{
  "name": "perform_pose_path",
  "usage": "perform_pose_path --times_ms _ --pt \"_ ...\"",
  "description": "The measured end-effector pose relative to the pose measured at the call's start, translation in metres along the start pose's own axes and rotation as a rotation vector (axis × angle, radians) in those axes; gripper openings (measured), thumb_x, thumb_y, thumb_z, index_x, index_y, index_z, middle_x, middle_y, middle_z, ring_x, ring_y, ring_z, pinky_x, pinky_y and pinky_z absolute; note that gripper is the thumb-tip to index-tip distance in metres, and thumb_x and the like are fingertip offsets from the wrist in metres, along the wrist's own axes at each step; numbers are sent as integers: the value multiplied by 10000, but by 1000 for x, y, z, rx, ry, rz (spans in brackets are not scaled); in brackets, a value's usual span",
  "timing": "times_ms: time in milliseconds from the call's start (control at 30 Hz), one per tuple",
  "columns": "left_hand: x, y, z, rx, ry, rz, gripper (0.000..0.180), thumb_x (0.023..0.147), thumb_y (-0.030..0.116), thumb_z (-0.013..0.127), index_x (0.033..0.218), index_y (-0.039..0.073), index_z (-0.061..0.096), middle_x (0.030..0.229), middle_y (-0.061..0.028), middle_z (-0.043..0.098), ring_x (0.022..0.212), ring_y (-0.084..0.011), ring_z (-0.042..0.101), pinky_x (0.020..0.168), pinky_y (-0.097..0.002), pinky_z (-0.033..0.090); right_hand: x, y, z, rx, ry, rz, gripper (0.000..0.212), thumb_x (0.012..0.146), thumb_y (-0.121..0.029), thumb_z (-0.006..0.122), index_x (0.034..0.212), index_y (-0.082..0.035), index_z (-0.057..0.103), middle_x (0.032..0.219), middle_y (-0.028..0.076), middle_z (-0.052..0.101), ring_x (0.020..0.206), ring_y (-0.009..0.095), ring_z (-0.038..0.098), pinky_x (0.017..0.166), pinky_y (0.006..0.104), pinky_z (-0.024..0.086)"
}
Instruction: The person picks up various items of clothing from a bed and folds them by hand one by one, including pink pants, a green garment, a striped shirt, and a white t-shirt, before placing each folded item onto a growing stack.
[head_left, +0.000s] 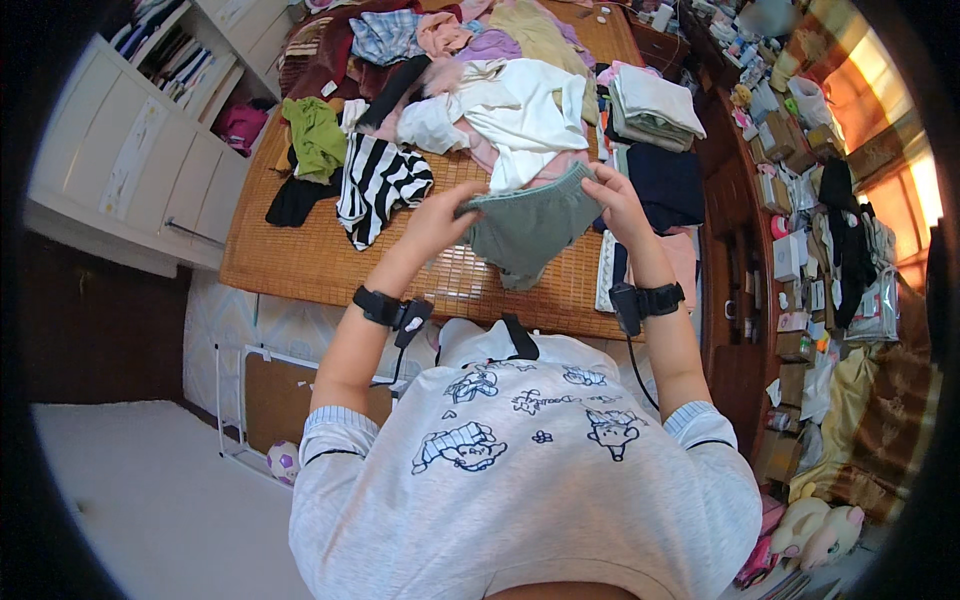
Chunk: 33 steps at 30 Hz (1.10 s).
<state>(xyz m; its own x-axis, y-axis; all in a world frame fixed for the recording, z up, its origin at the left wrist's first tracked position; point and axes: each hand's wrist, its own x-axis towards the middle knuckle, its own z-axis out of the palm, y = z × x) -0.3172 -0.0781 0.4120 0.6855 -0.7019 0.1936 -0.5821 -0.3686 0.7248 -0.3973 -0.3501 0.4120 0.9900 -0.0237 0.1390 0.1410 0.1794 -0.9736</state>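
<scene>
Grey-green garment [530, 235] with elastic waistband, hung between both hands over the near part of the woven mat [300, 265], a bit right of center. Left hand [440, 213] pinches one end of the waistband, thumb and fingers together. Right hand [617, 205] pinches the other end the same way. Waistband up and stretched out between them, body of garment drooping toward the mat's near edge; can't tell if its lowest part touches the mat.

Left of left hand: black-and-white striped garment [380, 190], crumpled. Next to it, toward the left edge, lime green garment [315, 140] and black garment [298, 202]. Beyond the held piece, white garment [515, 105] spread loosely in the heap; blue checked cloth [385, 38] toward the far edge, left part.

Along the right edge, folded items: light-colored stack [655, 108] farthest, then navy folded cloth [665, 190] just beside right hand, then pale pink folded cloth [678, 262] near the near-right corner, partly behind the right forearm. Black strap [375, 305] on left wrist, another black strap [662, 299] on right.
</scene>
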Motion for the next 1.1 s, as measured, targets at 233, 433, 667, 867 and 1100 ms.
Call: perform_pose_path --times_ms 233,433,667,867,1100 --pt "-3 -4 -11 143 -75 172 355 659 -75 607 980 42 514 1045 -97 502 963 -281 531 774 -328 449 -20 -1 13 -58 -189 111 202 837 -202 577 948 -36 554 879 -2 579 789 72 521 711 225 410" --pt "-15 -31 28 172 -25 227 316 656 -48 614 950 54 561 985 -107 527 903 -303 541 759 -349 453 -31 7 32 -37 -263 148 204 840 -208 587 950 -39 552 854 -29 558 769 45 498 689 199 394" --pt "-29 -41 67 17 32 261 202 570 15 644 757 46 574 819 -86 580 849 -278 539 744 -366 416 -36 10 37 -14 -288 190 225 844 -223 584 961 -34 552 844 -40 547 772 36 483 681 190 378" --pt "-32 -30 65 212 482 232 141 565 -20 586 690 31 546 780 -107 547 772 -301 500 688 -375 388 -37 14 35 64 -142 159 218 848 -221 573 970 -41 554 887 -20 569 807 53 506 717 206 392" --pt "-37 -34 44 165 226 140 177 591 -6 551 764 35 541 791 -119 531 839 -315 486 731 -386 397 -33 18 52 84 -223 150 217 857 -217 569 976 -36 553 867 -26 569 777 44 511 705 206 407"
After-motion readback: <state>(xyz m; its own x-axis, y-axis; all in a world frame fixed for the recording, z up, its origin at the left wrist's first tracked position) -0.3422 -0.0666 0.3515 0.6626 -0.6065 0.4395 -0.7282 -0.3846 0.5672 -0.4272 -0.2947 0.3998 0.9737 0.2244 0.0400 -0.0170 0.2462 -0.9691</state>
